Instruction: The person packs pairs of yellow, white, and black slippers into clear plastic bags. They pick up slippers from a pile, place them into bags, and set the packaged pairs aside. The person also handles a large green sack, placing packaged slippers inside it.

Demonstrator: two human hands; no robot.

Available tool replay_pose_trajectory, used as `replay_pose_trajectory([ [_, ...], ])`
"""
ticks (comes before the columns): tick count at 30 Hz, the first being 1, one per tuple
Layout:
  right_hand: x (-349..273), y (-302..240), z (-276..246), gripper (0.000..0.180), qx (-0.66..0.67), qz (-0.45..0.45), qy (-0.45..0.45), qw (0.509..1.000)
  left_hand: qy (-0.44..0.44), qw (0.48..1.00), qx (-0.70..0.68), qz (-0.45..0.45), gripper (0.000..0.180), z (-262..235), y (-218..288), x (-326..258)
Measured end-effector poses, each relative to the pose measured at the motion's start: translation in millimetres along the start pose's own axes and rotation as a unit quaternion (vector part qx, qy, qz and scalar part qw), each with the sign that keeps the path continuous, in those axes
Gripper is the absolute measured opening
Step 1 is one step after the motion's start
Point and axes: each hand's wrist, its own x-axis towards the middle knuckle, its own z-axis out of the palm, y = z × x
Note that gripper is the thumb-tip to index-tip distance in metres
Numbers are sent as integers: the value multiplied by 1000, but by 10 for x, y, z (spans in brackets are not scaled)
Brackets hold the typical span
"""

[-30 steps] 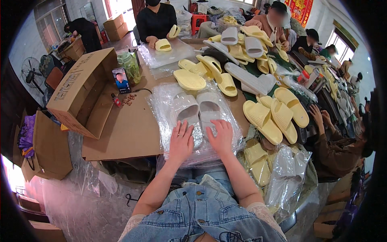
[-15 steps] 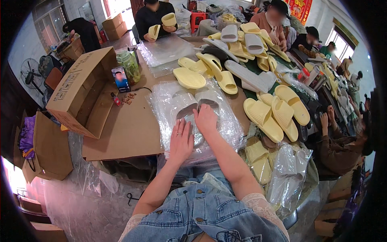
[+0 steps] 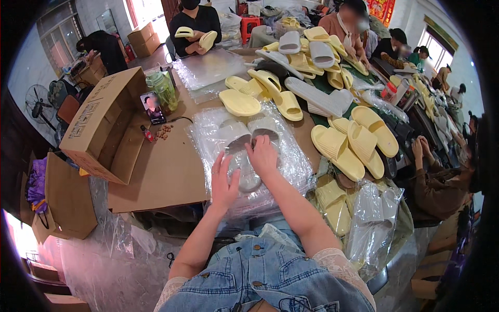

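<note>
A pair of grey slippers [image 3: 235,134] lies inside a clear plastic bag, on a stack of clear plastic bags [image 3: 294,179] in front of me. My left hand [image 3: 224,184] hovers over the bag's near left part, fingers spread and holding nothing. Beside it, my right hand [image 3: 263,157] rests on the bag at the slippers, with its fingers stretched forward. Just beyond the stack sit loose yellow slippers [image 3: 239,103]. To the right, more yellow slippers [image 3: 338,151] are piled.
An open cardboard box [image 3: 99,122] lies on its side at the left, near a phone [image 3: 153,108] and a jar [image 3: 165,88]. Bagged grey slippers [image 3: 370,218] hang at the near right table edge. Across the table, a person [image 3: 196,31] holds yellow slippers.
My left hand has lifted off the bag and its fingers have spread. The right hand stays at the slippers. The person across has lowered and turned the yellow slippers.
</note>
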Motion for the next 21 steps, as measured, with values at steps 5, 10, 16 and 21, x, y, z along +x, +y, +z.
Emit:
replay_pose_trajectory([
  [5, 12, -78, -39, 43, -21, 16, 11, 1000, 66, 996, 45, -28, 36, -67, -128, 157],
  [10, 85, -22, 110, 38, -43, 16, -25, 999, 85, 990, -48, -102, 34, 76, -460, 126],
  [16, 186, 40, 135, 29, -1, 23, -32, 999, 72, 984, -96, -134, 40, 35, -434, 102],
  [21, 82, 214, -96, 26, 79, 27, -32, 996, 55, 985, -48, -155, 38, 136, -415, 136],
])
